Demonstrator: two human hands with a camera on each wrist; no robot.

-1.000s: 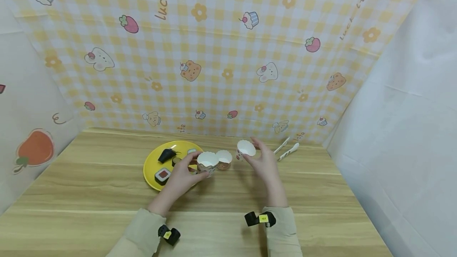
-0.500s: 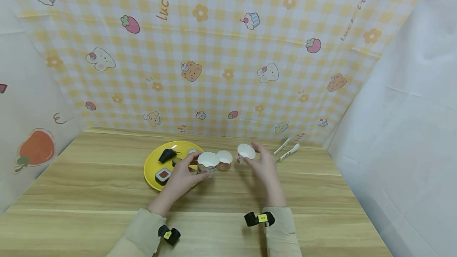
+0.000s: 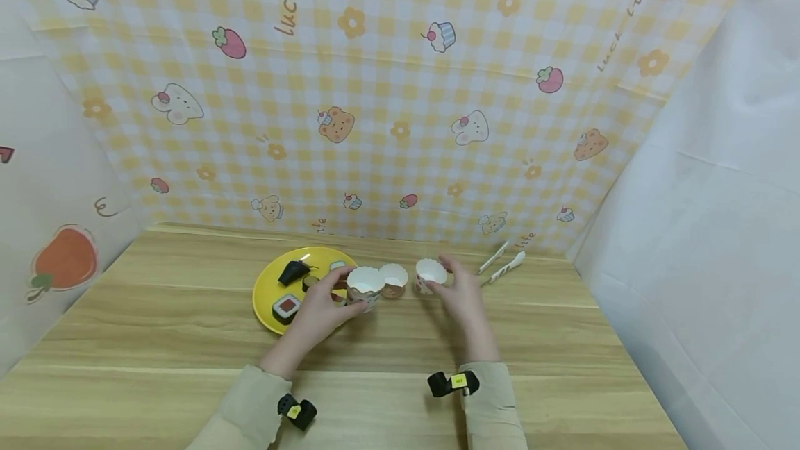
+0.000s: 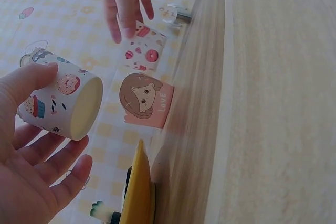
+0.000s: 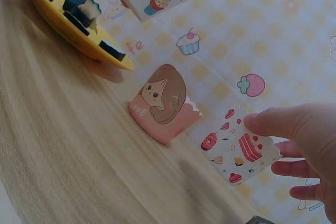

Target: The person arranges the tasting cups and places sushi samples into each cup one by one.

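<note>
My left hand (image 3: 317, 312) holds a white paper baking cup (image 4: 60, 93) printed with cupcakes and donuts, thumb on one side and fingers on the other, raised over the plate's right edge. My right hand (image 3: 465, 298) pinches another white baking cup (image 5: 236, 148) with red and pink cake prints. That cup is upright, low over the table's back part, its white inside showing in the head view (image 3: 431, 269). Between the two hands a pink baking cup (image 5: 163, 103) with a girl's picture stands on the table.
On the left, a yellow plate (image 3: 262, 311) bears toy sushi (image 3: 286, 306) and a dark cone-shaped piece (image 3: 293, 271). White tongs (image 3: 506, 267) lie behind and right of my right hand. A checked cloth (image 3: 400, 89) hangs behind the wooden table (image 3: 187, 339).
My right hand has moved down toward the table with its baking cup, which now sits more level. My left hand and its baking cup have stayed in place.
</note>
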